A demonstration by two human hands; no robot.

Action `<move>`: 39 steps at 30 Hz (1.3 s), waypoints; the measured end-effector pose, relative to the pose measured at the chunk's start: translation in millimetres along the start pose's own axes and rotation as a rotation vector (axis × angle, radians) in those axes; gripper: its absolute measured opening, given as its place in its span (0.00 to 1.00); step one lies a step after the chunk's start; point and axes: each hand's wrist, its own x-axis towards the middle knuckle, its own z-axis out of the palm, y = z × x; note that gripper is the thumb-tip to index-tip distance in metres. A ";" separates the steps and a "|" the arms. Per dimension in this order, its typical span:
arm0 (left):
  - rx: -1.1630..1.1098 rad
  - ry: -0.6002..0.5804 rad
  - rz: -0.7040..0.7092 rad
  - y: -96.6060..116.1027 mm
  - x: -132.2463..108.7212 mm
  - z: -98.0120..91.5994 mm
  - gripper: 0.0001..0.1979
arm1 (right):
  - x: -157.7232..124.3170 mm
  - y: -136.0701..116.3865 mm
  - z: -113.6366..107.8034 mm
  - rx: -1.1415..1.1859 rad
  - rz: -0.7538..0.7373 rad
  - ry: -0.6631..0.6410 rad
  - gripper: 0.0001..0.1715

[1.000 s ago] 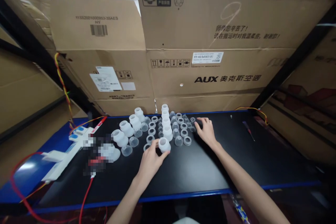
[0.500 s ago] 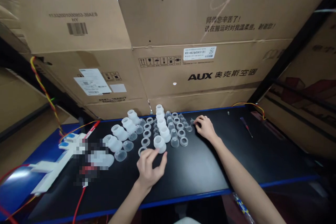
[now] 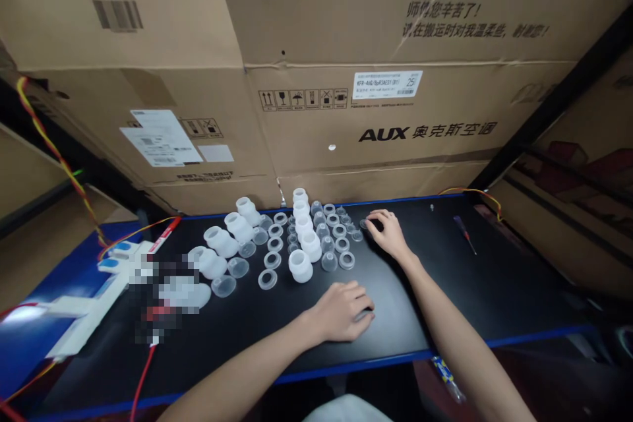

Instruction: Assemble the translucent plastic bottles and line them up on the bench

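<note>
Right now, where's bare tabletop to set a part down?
Widest: the tabletop right of the right forearm, bounded by the screwdriver and blue front edge. Smaller: between left hand and right forearm. Crowded: rows of white cups and clear domes, between power strip and right hand.

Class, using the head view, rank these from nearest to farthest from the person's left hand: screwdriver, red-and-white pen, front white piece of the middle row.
From the left hand:
1. Front white piece, just ahead and to the left.
2. Screwdriver, farther forward, to the right.
3. Red-and-white pen, far to the left.
</note>
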 end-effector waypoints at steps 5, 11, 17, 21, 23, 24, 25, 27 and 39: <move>-0.025 0.087 -0.071 2.0 -10.3 3.0 0.05 | 3.5 2.3 -4.5 0.171 0.075 0.043 0.15; 0.244 0.066 -0.449 -6.7 -11.4 11.4 0.28 | 3.9 -4.2 -10.7 0.268 0.168 0.019 0.19; 0.202 0.092 -0.481 -17.2 -12.7 5.1 0.18 | 11.4 -9.9 -13.9 0.515 0.318 0.062 0.37; 0.074 0.261 -0.373 -13.9 -14.0 1.8 0.06 | 11.5 -5.4 -17.6 0.692 0.415 0.038 0.45; 0.026 0.324 -0.326 -12.2 -12.5 1.3 0.06 | 10.7 -5.3 -19.7 0.755 0.424 -0.004 0.40; -0.012 0.367 -0.313 -12.0 -11.5 1.5 0.06 | 10.1 -6.8 -20.8 0.780 0.426 -0.018 0.38; -0.065 0.416 -0.299 -12.4 -10.6 1.7 0.06 | 9.3 -9.4 -22.3 0.812 0.428 -0.031 0.36; -0.192 0.518 -0.263 -13.8 -9.5 1.7 0.05 | 7.1 -18.6 -27.1 0.892 0.432 -0.082 0.33; -0.467 0.807 -0.227 -5.4 -16.0 -9.3 0.23 | -20.5 -99.9 -40.8 1.023 0.149 -0.755 0.23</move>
